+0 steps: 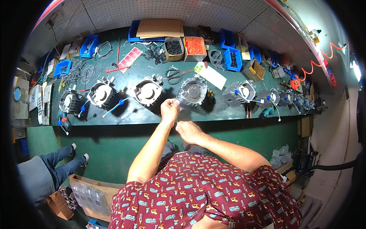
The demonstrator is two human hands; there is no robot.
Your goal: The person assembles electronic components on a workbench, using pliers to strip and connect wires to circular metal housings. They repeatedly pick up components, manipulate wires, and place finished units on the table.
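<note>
My left hand (169, 110) is closed in a pinch on a thin pale cable (177, 119), with a bit of blue showing at the fingertips. Below and to its right, my right hand (189, 132) is curled closed round the lower part of that cable, whose end is hidden in the fingers. Just beyond the left fingertips sits an open grey metal housing (193, 92) with a round hollow. To its left stands a finned housing (148, 92) with a white round centre. Another finned housing (239, 93), with a blue-ringed cable, stands to the right.
More finned housings (102, 94) line the green bench (129, 114) on both sides. Behind them lie black scissors (174, 75), a white card (213, 76), a box of orange parts (195, 46) and blue bins (232, 60). Another person (42, 173) stands at the lower left.
</note>
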